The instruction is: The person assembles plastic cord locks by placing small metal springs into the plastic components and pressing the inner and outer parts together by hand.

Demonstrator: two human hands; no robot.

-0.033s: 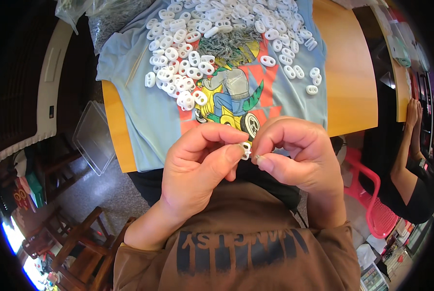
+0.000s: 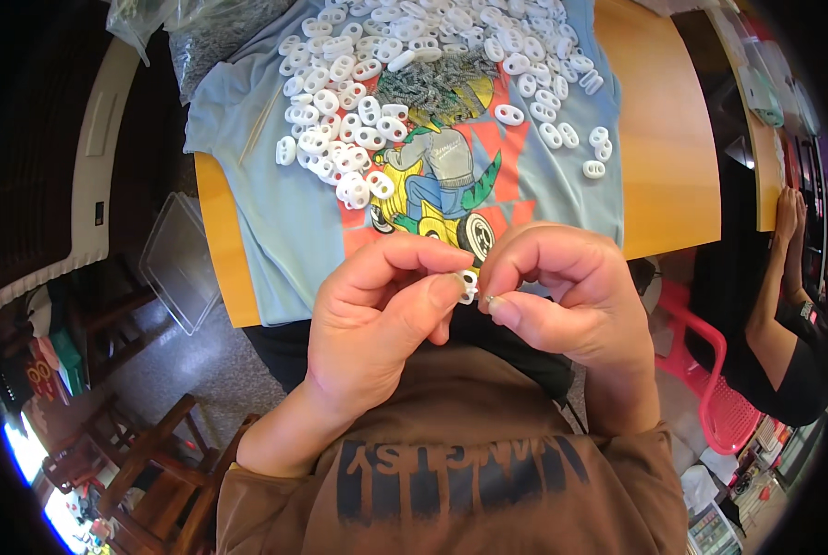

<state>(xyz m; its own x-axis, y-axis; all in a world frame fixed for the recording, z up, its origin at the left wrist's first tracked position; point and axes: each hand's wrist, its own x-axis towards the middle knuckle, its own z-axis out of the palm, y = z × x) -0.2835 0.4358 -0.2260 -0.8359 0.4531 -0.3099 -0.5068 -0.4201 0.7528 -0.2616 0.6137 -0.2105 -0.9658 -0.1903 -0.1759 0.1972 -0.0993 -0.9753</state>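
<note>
The left hand (image 2: 377,310) pinches a white two-holed piece (image 2: 469,286). Beside it, the right hand (image 2: 571,294) pinches a tiny object (image 2: 491,299).

- Wearing a brown top (image 2: 488,393).
- Black lettering-like print (image 2: 368,490) is running across its front, ending in ragged, drip-like edges.
- Brown sleeves (image 2: 257,499) are leaving the forearms (image 2: 289,435) bare.
- Dark legwear (image 2: 280,356) is showing beyond the top.

Held piece (image 2: 472,277), loose two-holed pieces (image 2: 352,158): plain white. Coil pile (image 2: 437,85): dark metallic grey. Spread T-shirt (image 2: 567,199): pale blue; coral-red blocks (image 2: 515,171), green-and-yellow cartoon print (image 2: 449,166). Surface (image 2: 668,139): orange-brown. Worn top (image 2: 460,388): brown, black dripping lettering (image 2: 368,490). Chair (image 2: 736,421): bright pinkish red. Floor (image 2: 215,361): mottled grey.
</note>
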